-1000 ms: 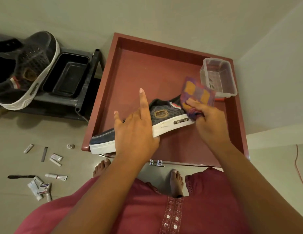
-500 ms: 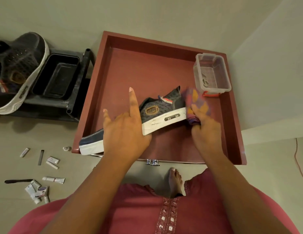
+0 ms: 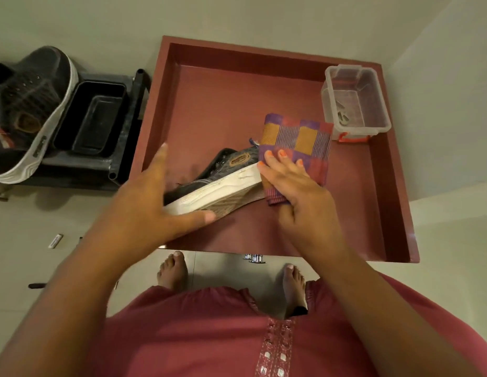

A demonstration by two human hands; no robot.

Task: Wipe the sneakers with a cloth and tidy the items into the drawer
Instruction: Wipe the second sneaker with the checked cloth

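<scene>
Here, in the head view, we looked straight down into the open red drawer [image 3: 386, 186]. We held one sneaker [image 3: 223, 183] over its floor, tipped so the white sole edge faced up at us. Our left hand [image 3: 144, 208] clasped the toe end, fingers spread wide and thumb laid along the underside, a loose grasp rather than a tight one. Our right hand [image 3: 296, 191] lay nearly flat on the checked cloth [image 3: 305, 137], fingers almost straight, pressing it against the heel; whether the thumb hooked under the lower fold we could not tell. The upper half of the cloth stood free above the heel. A clear plastic box [image 3: 356, 102] sat in the drawer's far right corner, well apart from the shoe. The second sneaker [image 3: 33, 110] lay to the left outside the drawer, on a dark rack [image 3: 128, 126].

We judged the wiping only part done. The risk was the loose left grasp: a firm push at the heel could twist the shoe free and drop it. The cloth, pressed rather than gripped, could also slide off.
</scene>
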